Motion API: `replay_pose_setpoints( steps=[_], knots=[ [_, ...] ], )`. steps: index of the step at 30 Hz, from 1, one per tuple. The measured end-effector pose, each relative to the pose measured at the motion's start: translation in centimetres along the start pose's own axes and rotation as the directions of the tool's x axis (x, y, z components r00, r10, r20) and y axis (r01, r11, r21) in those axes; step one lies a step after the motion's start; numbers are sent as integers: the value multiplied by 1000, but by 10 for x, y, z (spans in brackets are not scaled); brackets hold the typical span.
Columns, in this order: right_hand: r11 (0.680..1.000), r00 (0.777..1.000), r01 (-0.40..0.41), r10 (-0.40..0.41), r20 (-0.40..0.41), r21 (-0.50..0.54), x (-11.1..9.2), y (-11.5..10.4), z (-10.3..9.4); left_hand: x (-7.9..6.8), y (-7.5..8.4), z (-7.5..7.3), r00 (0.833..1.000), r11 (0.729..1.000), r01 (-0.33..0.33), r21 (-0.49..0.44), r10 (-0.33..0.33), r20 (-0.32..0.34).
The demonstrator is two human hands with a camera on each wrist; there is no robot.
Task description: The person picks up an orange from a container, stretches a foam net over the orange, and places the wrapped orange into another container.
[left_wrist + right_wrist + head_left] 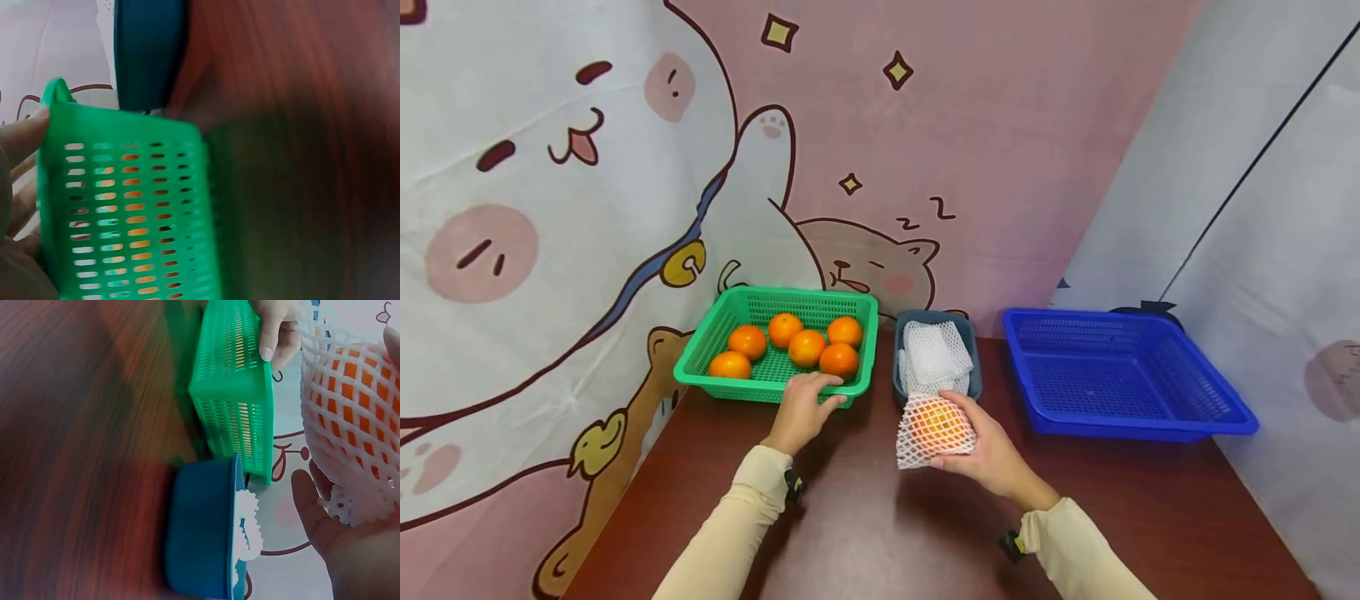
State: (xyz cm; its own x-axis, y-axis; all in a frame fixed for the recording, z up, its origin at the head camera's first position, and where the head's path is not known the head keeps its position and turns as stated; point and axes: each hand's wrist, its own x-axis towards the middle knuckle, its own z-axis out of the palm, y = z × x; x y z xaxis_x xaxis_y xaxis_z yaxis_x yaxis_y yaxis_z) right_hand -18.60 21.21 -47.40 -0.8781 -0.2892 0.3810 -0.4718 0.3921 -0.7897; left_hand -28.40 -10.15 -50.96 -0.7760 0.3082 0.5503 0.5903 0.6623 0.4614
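Observation:
My right hand (992, 458) grips an orange (942, 423) wrapped in a white foam net sleeve (912, 454), held above the table in front of the small dark blue bin. In the right wrist view the foam mesh (350, 425) covers the orange, and its loose end bunches by the palm. My left hand (802, 414) is at the front rim of the green basket (775, 390), its fingers over the rim and its thumb by the outer side. The left wrist view shows the thumb (28, 131) close to the rim; nothing is seen held. Several bare oranges (806, 347) lie in that basket.
The dark blue bin (975, 379) stands between the baskets and holds white foam net sleeves (936, 350). To its right sits a blue basket (1112, 375) with its bare bottom showing. Behind the brown table (880, 533) hangs a printed cartoon cloth (985, 167).

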Motion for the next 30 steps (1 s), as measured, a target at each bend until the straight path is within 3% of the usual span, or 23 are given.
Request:
replay_pose_setpoints(
  steps=[7, 11, 14, 21, 25, 30],
  knots=[
    [999, 999, -27, 27, -20, -17, 0, -4, -5, 0, -5, 5, 996, 998, -26, -63, 20, -91],
    [1000, 1000, 7, -7, -8, -27, 3, -26, -10, 0, -6, 6, 991, 996, -33, -81, 23, -128],
    [999, 1000, 14, -14, 11, -32, 5, -44, -13, 0, -6, 5, 991, 996, -22, -90, 9, -136],
    [999, 1000, 19, -19, 15, -42, 8, -54, -20, -1, -7, 6, 994, 997, 1, -81, -10, -111],
    [999, 1000, 7, -8, -27, -38, 15, -57, -44, -3, -7, 8, 993, 996, 8, -83, -18, -115],
    [996, 987, -31, 18, -162, -80, 34, -46, -97, -4, -7, 10, 993, 996, 11, -86, -21, -117]
  ],
)
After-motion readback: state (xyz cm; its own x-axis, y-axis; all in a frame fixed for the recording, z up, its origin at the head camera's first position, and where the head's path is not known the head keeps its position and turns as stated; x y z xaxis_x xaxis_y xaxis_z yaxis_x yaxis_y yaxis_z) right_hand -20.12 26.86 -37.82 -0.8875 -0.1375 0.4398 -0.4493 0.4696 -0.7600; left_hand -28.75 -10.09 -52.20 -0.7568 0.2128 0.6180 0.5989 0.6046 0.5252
